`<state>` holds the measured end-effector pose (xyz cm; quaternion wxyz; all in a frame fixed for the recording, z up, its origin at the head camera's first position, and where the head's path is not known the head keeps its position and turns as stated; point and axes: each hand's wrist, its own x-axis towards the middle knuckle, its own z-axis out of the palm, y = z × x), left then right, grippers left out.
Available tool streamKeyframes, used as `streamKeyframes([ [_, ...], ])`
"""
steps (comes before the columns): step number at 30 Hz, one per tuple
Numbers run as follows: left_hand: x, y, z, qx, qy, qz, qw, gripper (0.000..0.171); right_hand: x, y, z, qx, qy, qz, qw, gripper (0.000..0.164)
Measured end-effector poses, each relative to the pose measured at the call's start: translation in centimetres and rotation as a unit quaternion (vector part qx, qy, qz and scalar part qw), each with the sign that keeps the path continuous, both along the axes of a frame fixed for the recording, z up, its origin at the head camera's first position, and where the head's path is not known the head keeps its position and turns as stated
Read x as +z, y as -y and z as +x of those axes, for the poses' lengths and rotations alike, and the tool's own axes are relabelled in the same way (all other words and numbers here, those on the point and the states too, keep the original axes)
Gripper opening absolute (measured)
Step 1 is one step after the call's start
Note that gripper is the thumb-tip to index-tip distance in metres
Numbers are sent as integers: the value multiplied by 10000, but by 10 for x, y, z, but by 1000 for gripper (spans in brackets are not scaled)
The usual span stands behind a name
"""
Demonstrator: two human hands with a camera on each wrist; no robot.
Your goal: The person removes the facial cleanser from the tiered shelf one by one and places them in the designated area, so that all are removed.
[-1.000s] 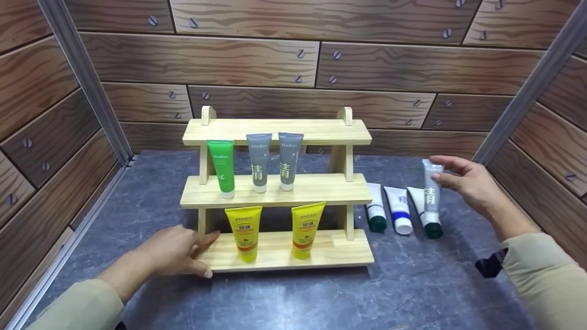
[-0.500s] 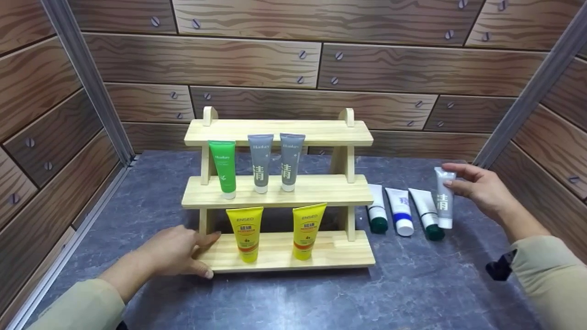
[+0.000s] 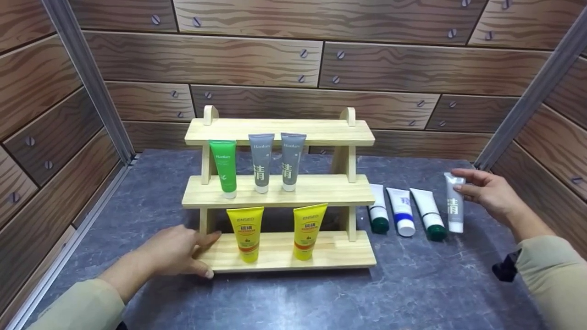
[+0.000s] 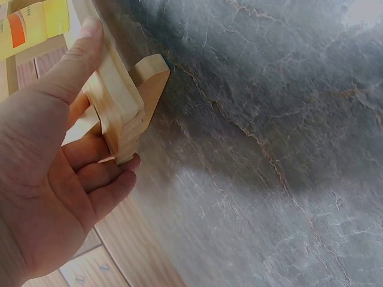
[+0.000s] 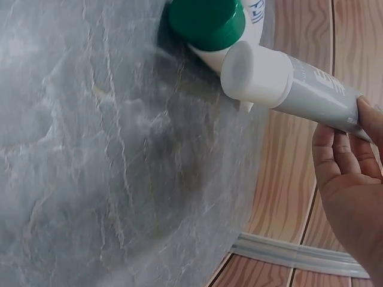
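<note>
My right hand (image 3: 493,195) pinches a grey tube (image 3: 455,204) with a white cap near its flat end; the cap points down toward the table. In the right wrist view the grey tube (image 5: 317,89) lies between thumb and fingers, close by a green cap (image 5: 209,23). My left hand (image 3: 169,252) grips the left end of the lowest shelf of a wooden rack (image 3: 275,263). The left wrist view has the thumb on top of the board (image 4: 114,89) and the fingers curled beneath. Two yellow tubes (image 3: 246,233) stand on that bottom shelf.
On the middle shelf stand a green tube (image 3: 223,167) and two grey tubes (image 3: 262,160). Right of the rack lie a white tube with a blue band (image 3: 400,208) and two white green-capped tubes (image 3: 426,211). Wood-patterned walls (image 3: 257,59) enclose the marbled table (image 3: 293,302).
My right hand has carried the grey tube right and slightly downward, from over the rightmost white tube to beside it. The left hand stays on the rack.
</note>
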<state>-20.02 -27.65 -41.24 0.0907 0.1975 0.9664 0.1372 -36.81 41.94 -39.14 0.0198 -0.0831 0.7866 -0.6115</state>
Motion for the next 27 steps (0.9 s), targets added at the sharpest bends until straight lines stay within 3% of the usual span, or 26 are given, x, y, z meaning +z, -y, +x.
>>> streamKeyframes([
  [5,0,0,0,-51,-24,42,10000,95,-6,-8,-2,38,62,-63,10000,35],
  [13,-2,2,-1,-152,-189,75,9997,93,-12,-17,-5,33,166,518,9985,35],
  [27,-1,0,0,-32,-69,4,10000,94,-25,-24,-12,66,401,508,9979,34],
])
